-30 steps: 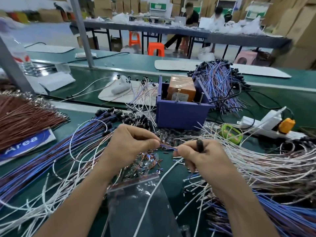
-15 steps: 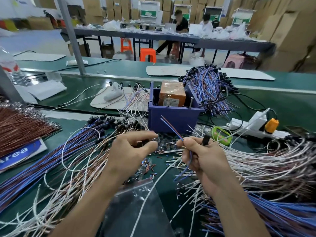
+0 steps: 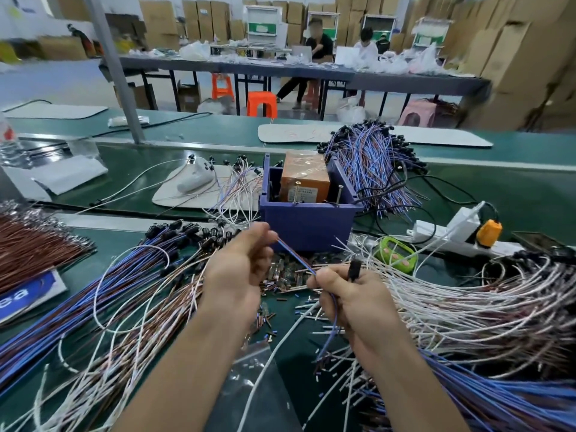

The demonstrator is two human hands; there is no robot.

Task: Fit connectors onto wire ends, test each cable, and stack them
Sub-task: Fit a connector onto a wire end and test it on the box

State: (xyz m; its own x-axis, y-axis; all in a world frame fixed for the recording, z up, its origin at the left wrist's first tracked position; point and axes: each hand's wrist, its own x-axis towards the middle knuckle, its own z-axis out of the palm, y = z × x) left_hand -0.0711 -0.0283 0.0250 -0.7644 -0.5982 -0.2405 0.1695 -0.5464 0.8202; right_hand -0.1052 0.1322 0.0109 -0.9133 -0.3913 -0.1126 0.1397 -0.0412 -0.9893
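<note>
Two hands pinch one blue wire (image 3: 296, 260): left hand (image 3: 237, 269) hides its tip, right hand (image 3: 352, 304) also grips a black connector (image 3: 354, 269).

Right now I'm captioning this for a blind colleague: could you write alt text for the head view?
A left hand and a right hand pinch one blue-and-brown wire between them above a green bench; the right also holds a black connector. Wire bundles surround a purple box behind.

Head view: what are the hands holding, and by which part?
One blue-and-brown wire: the left hand pinches its tip, the right hand pinches it further along, slack hanging below. The right hand also grips a black connector by its lower end.
</note>
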